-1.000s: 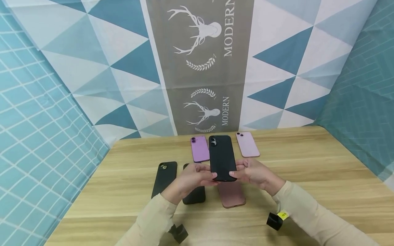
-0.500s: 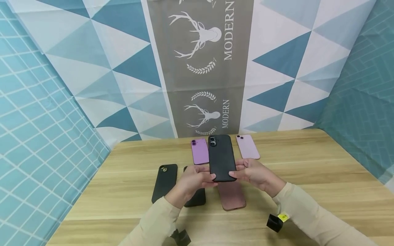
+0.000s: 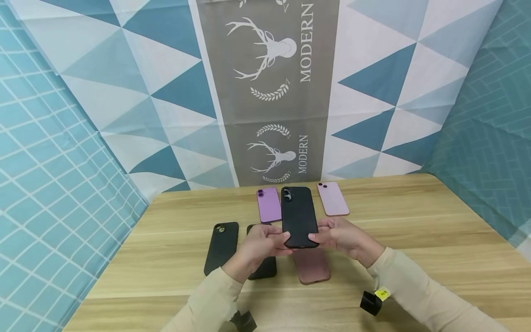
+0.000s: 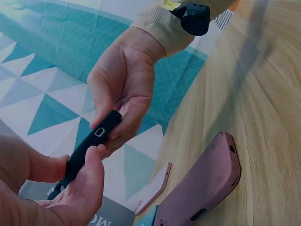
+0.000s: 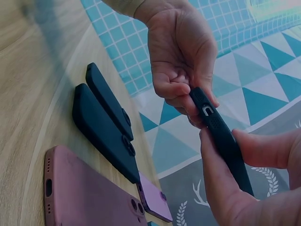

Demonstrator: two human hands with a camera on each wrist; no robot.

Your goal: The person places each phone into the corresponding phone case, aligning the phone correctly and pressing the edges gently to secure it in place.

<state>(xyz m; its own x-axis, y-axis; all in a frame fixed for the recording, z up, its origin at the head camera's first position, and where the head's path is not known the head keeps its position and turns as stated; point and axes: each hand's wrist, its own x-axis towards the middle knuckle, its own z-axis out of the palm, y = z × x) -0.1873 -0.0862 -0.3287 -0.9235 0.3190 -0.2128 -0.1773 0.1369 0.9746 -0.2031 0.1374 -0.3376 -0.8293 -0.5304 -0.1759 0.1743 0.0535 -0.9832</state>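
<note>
Both hands hold a black phone case [image 3: 299,216] above the table, its back with the camera opening facing up in the head view. My left hand [image 3: 260,245] pinches its lower left edge between thumb and fingers; my right hand [image 3: 346,237] pinches the lower right edge. The case's bottom end, with a port opening, shows in the left wrist view [image 4: 94,146] and the right wrist view [image 5: 218,134]. Beneath the hands lies a dusty pink phone [image 3: 312,266]. A black case [image 3: 265,267] is partly hidden by my left hand.
Another black case [image 3: 221,246] lies at the left. Behind the hands lie a purple phone [image 3: 269,205] and a light pink phone [image 3: 333,198]. The wooden table [image 3: 415,221] meets patterned cloth at its back and sides.
The held black case and both hands sit slightly lower in the head view. Both hands keep their hold on it, and the other phones and cases stay in place.
</note>
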